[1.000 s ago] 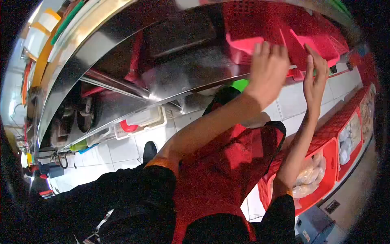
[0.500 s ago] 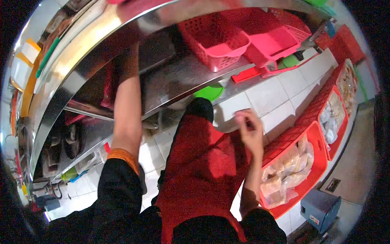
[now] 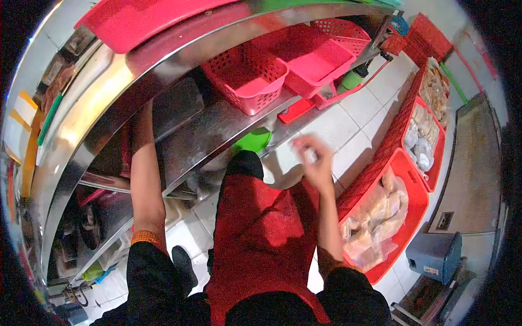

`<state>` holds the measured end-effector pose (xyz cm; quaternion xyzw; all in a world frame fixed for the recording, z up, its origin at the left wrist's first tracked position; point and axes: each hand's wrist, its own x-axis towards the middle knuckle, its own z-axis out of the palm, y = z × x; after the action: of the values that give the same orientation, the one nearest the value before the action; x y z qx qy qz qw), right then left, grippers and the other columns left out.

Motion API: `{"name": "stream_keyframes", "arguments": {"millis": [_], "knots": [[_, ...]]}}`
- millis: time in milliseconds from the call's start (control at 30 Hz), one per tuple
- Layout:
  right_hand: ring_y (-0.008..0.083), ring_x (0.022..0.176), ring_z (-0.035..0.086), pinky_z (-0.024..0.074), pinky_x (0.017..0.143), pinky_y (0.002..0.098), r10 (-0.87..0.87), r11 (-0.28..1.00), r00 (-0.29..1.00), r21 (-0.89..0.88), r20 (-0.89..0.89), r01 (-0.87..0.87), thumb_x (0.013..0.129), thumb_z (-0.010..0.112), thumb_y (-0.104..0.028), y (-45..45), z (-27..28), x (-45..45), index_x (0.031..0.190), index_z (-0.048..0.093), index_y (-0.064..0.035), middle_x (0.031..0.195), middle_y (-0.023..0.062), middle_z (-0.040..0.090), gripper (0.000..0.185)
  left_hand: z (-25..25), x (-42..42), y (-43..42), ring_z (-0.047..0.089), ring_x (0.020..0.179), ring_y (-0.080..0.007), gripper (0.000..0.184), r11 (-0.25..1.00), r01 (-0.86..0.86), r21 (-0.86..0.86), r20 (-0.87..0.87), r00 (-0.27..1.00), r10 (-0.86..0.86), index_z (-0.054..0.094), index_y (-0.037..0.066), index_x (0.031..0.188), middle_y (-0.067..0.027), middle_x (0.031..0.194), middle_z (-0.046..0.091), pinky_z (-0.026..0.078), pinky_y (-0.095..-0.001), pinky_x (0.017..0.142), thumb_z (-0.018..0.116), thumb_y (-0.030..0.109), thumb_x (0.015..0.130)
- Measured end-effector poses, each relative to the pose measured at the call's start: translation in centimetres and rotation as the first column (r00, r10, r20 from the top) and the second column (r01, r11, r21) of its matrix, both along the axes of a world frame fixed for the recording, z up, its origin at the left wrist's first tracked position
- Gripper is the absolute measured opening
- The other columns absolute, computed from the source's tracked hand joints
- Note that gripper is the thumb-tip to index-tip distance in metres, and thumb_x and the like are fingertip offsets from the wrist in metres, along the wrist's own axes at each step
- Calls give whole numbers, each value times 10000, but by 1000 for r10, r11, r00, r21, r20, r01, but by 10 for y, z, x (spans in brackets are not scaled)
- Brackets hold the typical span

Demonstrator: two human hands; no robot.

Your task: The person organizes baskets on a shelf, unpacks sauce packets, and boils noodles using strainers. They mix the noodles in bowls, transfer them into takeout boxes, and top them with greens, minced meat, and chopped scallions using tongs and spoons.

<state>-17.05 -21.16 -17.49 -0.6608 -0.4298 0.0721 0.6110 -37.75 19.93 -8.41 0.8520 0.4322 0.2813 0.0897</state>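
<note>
At far left, a steel counter (image 3: 117, 81) with a pink tray (image 3: 147, 24) on top. Beneath that counter, the left forearm (image 3: 145, 168) stretched deep across a metal shelf (image 3: 209, 133), with the left hand hidden in shadow — grip impossible to tell. Just right of the forearm, a dark, flat-topped container (image 3: 179, 106) on the same shelf; contact not determinable. Step in hand, as judged: reaching into the recess. Called for next, probably: working by feel, with the wrist clear of the counter's edge. Farther right along the shelf, 2 pink baskets (image 3: 263, 100); lower down, a green disc (image 3: 254, 139) near the knee. At mid-right, the right hand (image 3: 318, 163) in mid-air, bent into a blurred, loose loop — too unclear to tell whether holding anything. At far right, a red crate (image 3: 413, 214) of bagged goods (image 3: 375, 223), near a blue-grey box (image 3: 435, 258).
</note>
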Motion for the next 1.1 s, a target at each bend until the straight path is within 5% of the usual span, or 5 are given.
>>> {"name": "stream_keyframes", "arguments": {"millis": [200, 267, 400, 600, 1100], "knots": [[316, 1238, 530, 384, 1059, 442, -323, 945, 741, 235, 589, 225, 770, 787, -140, 35, 128, 89, 1093, 686, -43, 1144, 133, 666, 353, -8, 11, -14, 429, 1335, -409, 786, 987, 158, 32, 78, 984, -160, 418, -15, 1393, -282, 1411, 462, 335, -501, 1116, 761, 363, 796], [320, 1219, 526, 361, 1074, 467, -50, 957, 536, -112, 843, 266, 743, 791, -119, 49, 113, 128, 1128, 672, -68, 1119, 121, 650, 406, -13, 23, -23, 418, 1349, -407, 811, 965, 262, 32, 106, 959, -264, 405, -16, 1405, -282, 1422, 454, 326, -500, 1126, 769, 367, 789], [356, 1126, 580, 306, 1135, 508, 151, 964, 696, -261, 702, 54, 726, 766, -85, 20, 125, 128, 999, 658, -32, 1049, 129, 656, 299, -24, 53, -58, 397, 1377, -403, 862, 873, 488, 17, 170, 859, -483, 380, -18, 1429, -282, 1444, 437, 309, -497, 1145, 786, 373, 776], [317, 1142, 606, 365, 1097, 469, -268, 960, 874, 39, 405, 276, 797, 776, -200, -140, 128, 73, 950, 665, 49, 1046, 156, 685, 312, -11, 82, -108, 405, 1391, -368, 916, 731, 669, -138, 286, 733, -617, 370, 48, 1438, -230, 1495, 423, 333, -456, 1138, 846, 335, 710], [247, 665, 599, 383, 772, 453, -241, 966, 898, 177, 369, 186, 705, 726, -267, -234, 149, -29, 609, 597, -63, 587, 45, 572, 260, 57, 208, -174, 606, 1120, -441, 502, 893, 302, -334, 54, 952, -302, 642, 61, 1205, -271, 1132, 653, 466, -498, 953, 569, 482, 941]]}}
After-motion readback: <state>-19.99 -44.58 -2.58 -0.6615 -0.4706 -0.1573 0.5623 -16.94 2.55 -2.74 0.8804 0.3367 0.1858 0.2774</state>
